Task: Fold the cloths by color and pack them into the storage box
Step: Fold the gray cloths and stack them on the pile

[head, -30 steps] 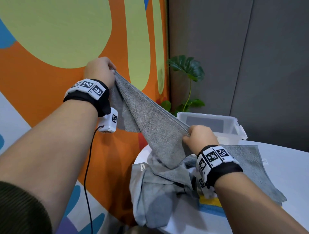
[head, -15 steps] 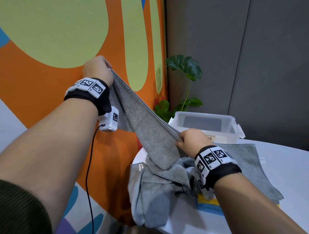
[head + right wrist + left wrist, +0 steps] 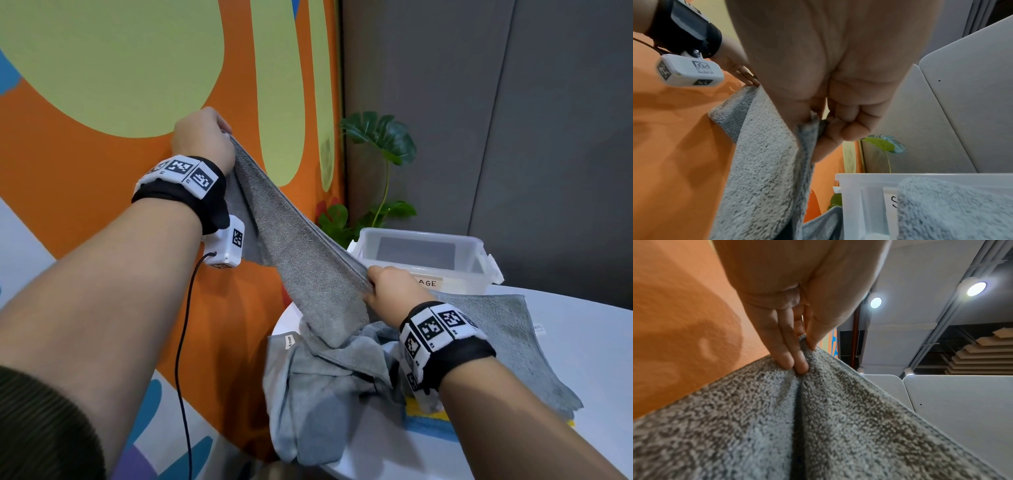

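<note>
A grey terry cloth hangs doubled over, stretched taut between my two hands. My left hand is raised by the orange wall and pinches its upper corners between thumb and fingers. My right hand is lower, just in front of the clear storage box, and pinches the lower corners. The cloth's bottom fold touches a crumpled pile of light grey cloths at the table's left edge. Another grey cloth lies spread flat on the table.
The white round table ends at the left near the orange and green wall. A potted plant stands behind the box. Yellow and blue cloth peeks out from under my right wrist. A black cable hangs from my left wrist camera.
The cloth stays taut between both hands. My right hand has shifted a little left and toward the box; my left hand has barely moved.
</note>
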The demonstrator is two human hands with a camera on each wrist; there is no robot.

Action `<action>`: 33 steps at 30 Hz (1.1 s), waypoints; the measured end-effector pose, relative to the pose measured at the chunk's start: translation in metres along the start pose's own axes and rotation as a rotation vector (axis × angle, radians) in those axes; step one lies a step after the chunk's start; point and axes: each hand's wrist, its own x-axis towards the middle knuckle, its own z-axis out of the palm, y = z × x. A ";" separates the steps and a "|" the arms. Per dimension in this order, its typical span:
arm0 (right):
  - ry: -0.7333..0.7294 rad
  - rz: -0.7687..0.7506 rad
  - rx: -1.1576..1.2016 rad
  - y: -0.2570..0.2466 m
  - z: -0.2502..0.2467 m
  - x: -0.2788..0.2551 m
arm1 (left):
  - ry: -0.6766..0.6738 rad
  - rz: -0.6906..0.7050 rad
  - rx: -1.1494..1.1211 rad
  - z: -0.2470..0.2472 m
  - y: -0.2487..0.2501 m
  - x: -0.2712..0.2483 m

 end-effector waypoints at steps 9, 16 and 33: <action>-0.044 0.018 -0.155 -0.002 -0.002 -0.002 | 0.020 0.018 0.022 -0.002 0.000 0.001; 0.001 0.156 -0.080 0.003 0.000 0.003 | 0.024 0.020 0.056 -0.004 0.001 0.001; 0.503 0.351 0.312 0.029 -0.017 0.003 | -0.034 -0.046 0.070 -0.006 -0.013 0.000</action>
